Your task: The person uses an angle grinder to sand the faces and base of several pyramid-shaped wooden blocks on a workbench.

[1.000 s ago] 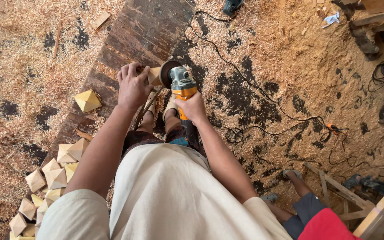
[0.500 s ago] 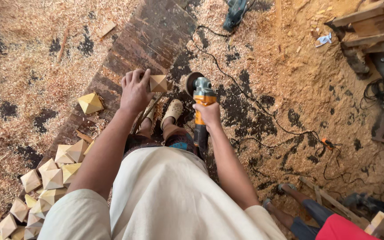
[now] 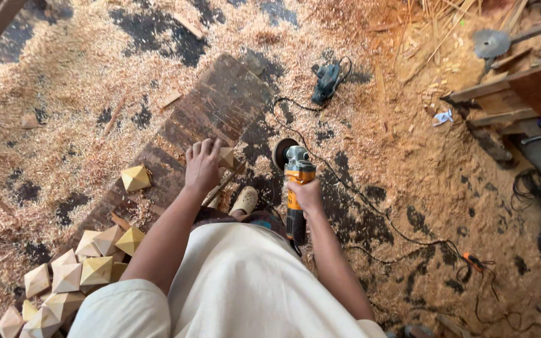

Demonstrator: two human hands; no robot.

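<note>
Hands at work: left hand [image 3: 203, 166] presses, apparently grasping, a wooden block [image 3: 225, 156]; right hand [image 3: 307, 195] clenches an orange angle grinder [image 3: 295, 181].

Sawdust-covered floor [image 3: 64, 81] with a dark plank [image 3: 201, 112] across it.

Single head-worn camera, looking steeply down from above at close range onto the hands [image 3: 255, 181] and the sawdust-covered floor [image 3: 64, 94].

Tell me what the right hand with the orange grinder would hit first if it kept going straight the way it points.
Probably nothing close: past the right hand and orange angle grinder, only dark floor and sawdust show before the small dark-blue power tool; depth is unclear.
</note>
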